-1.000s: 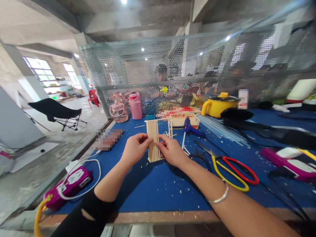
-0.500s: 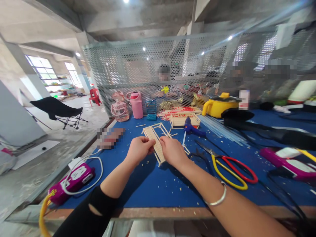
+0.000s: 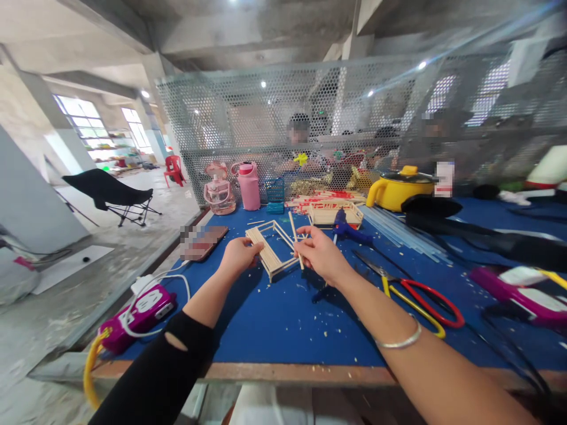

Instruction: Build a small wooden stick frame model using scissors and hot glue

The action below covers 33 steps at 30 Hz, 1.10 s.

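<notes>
A small frame of wooden sticks (image 3: 267, 254) lies on the blue table top, its left part covered by a row of sticks laid side by side and its right part an open outline. My left hand (image 3: 241, 255) pinches the frame's left edge between thumb and fingers. In my right hand (image 3: 319, 251) a wooden stick (image 3: 296, 239) stands tilted just right of the frame, gripped by the fingertips. Behind lies a second stick-built tray (image 3: 334, 215), with a blue glue gun (image 3: 343, 227) in front of its right end.
Long-handled scissors (image 3: 414, 295) lie right of my right hand. Translucent glue sticks (image 3: 403, 233) and a yellow pot (image 3: 401, 192) are farther back. At left are a phone (image 3: 206, 243) and a purple power strip (image 3: 137, 316). A mesh screen (image 3: 248, 118) stands behind two pink bottles (image 3: 248, 186).
My right hand has left the frame's slatted part and moved right, now with a stick in it. The frame has shifted slightly left and turned, my left hand still on it.
</notes>
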### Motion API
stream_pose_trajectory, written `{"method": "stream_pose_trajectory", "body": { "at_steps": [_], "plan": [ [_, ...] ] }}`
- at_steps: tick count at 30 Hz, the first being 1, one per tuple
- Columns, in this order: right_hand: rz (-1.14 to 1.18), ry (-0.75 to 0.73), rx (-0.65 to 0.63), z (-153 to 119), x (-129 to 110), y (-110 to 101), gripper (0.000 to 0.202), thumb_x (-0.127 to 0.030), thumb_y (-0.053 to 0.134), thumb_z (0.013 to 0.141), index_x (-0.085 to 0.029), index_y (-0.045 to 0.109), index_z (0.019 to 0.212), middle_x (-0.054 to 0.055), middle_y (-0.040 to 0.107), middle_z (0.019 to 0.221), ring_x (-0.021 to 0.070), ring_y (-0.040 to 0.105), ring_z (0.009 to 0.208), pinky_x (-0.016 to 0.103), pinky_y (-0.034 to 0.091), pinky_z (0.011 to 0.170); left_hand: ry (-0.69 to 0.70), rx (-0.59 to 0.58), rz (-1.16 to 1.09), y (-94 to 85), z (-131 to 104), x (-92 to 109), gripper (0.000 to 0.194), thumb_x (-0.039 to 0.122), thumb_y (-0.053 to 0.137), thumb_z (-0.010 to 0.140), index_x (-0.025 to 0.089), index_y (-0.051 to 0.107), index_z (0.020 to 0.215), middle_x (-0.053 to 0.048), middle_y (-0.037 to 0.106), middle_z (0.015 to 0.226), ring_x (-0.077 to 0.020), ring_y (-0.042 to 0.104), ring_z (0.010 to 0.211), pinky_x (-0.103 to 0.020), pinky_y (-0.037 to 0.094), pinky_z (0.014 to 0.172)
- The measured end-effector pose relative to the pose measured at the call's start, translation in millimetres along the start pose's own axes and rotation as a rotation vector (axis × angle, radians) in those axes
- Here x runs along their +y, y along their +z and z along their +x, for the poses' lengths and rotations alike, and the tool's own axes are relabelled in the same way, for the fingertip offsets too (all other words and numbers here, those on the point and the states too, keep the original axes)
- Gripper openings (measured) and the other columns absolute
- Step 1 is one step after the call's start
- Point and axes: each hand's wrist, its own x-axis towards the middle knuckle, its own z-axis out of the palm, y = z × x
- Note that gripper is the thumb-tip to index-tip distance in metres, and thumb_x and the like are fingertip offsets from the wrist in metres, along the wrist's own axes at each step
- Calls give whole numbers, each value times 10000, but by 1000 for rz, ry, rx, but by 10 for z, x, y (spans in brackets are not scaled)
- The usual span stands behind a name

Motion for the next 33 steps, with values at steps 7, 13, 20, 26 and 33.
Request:
{"method": "stream_pose_trajectory", "body": {
  "at_steps": [7, 13, 20, 26, 33],
  "plan": [
    [317, -88, 95, 69, -93, -100, 394, -354, 546, 772, -205, 384, 1098, -60, 599, 679, 62, 424, 445, 189, 326, 426, 44, 203, 68, -106, 105, -114, 321, 396, 737, 654, 159, 548, 761, 54, 491, 430, -137, 494, 418, -235, 337, 460],
    [96, -48, -99, -119, -282, -206, 223, -196, 563, 747, -180, 520, 966, -60, 581, 554, 76, 427, 403, 206, 322, 430, 248, 99, -122, 99, -212, 172, 383, 486, 441, 867, 158, 607, 973, -11, 616, 717, -117, 541, 589, -217, 385, 522],
    [-443, -111, -29, -754, -272, -323, 266, -286, 488, 865, -218, 521, 1121, -16, 646, 681, 153, 590, 613, 257, 388, 579, 226, -447, -440, 599, -473, 474, 341, 493, 632, 741, 159, 567, 745, 13, 582, 645, -88, 547, 568, -211, 450, 574],
    [-1103, 209, 179, -1068, 166, -1094, 359, -376, 604, 761, -163, 604, 1050, 204, 655, 944, 368, 623, 882, 427, 445, 723, 173, -633, -412, 458, -363, 420, 383, 522, 636, 729, 153, 598, 826, 50, 505, 525, -64, 437, 410, -188, 371, 421],
    [-1031, 222, 94, -1138, 538, -1497, 446, -378, 550, 789, -172, 586, 1182, 188, 651, 1051, 330, 622, 971, 404, 468, 830, 246, -682, -310, 456, -524, 222, 429, 552, 602, 753, 147, 614, 895, 54, 486, 559, -55, 399, 427, -183, 331, 412]
  ]
}}
